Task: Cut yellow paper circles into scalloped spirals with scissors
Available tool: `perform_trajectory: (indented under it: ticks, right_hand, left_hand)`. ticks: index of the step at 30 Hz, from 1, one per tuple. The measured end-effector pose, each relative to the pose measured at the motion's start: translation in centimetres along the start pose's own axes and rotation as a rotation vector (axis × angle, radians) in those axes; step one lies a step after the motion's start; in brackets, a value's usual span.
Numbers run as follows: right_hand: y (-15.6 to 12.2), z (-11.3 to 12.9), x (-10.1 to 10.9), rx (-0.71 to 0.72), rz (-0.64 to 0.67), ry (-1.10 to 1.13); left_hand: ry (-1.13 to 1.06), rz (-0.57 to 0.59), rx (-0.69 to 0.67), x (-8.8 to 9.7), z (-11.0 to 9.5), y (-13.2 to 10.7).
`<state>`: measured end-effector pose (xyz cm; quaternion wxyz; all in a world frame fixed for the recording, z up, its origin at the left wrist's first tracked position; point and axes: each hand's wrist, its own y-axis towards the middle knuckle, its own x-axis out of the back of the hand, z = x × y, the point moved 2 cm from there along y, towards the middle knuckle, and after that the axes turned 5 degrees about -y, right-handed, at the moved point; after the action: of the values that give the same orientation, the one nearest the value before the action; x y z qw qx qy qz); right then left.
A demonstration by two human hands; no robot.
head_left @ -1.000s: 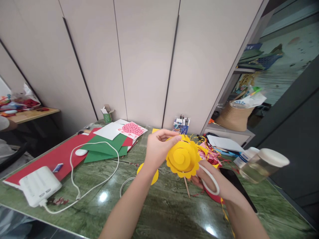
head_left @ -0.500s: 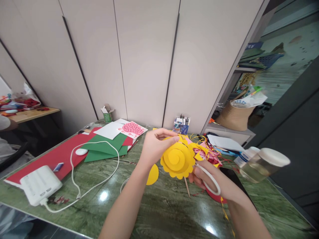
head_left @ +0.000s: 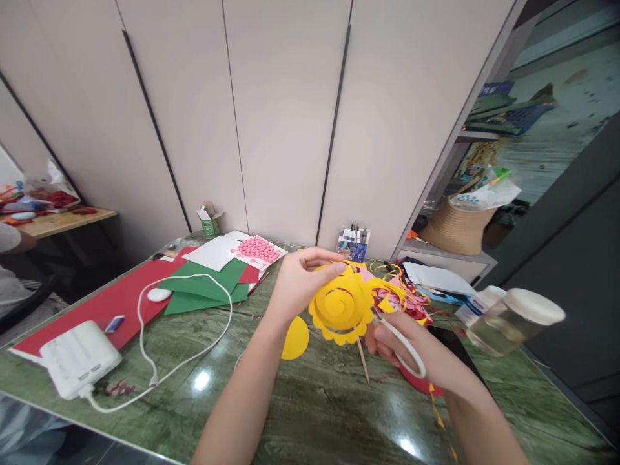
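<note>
My left hand (head_left: 303,281) pinches the upper edge of a yellow paper spiral (head_left: 341,305) between thumb and fingers. The paper has a scalloped outer edge, and narrow gaps show between its coils. My right hand (head_left: 390,339) is closed around a pair of scissors (head_left: 409,349) with white handles, close to the paper's right side. The blades are mostly hidden, so I cannot tell how far apart they are. A plain yellow paper circle (head_left: 295,338) lies on the table beyond my left forearm. Below the spiral, a thin wooden stick (head_left: 363,361) rests on the green table.
To the left are a white power bank (head_left: 80,358) with a looped cable, red paper (head_left: 140,290) and green sheets (head_left: 203,290). Pink and yellow scraps (head_left: 404,300) heap behind my right hand. A lidded jar of liquid (head_left: 511,323) stands at the right. Markers (head_left: 353,242) are by the cabinet.
The yellow spiral has shifted slightly left and its coils have spread, with more gaps showing. My right hand, with the scissors, has moved a little left.
</note>
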<state>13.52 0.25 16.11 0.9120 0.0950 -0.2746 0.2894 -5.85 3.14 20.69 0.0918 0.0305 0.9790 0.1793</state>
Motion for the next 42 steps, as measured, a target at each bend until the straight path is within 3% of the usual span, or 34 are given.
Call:
perform_trajectory:
  ticks: [5, 14, 27, 36, 42]
  right_hand:
    - [0.3, -0.4, 0.2, 0.016, -0.107, 0.020]
    - [0.4, 0.0, 0.2, 0.007, -0.157, 0.020]
    - [0.0, -0.1, 0.1, 0.047, -0.171, -0.045]
    - [0.0, -0.4, 0.2, 0.057, -0.107, -0.021]
    - [-0.1, -0.1, 0.4, 0.066, -0.096, -0.136]
  left_hand:
    - [-0.107, 0.009, -0.037, -0.5, 0.4, 0.0]
    - [-0.167, -0.144, -0.119, -1.3, 1.0, -0.3]
    - [-0.150, -0.104, -0.103, -1.2, 0.9, -0.4]
    - [-0.091, -0.091, -0.121, -0.6, 0.4, -0.4]
    - [0.008, -0.087, -0.108, -0.2, 0.0, -0.4]
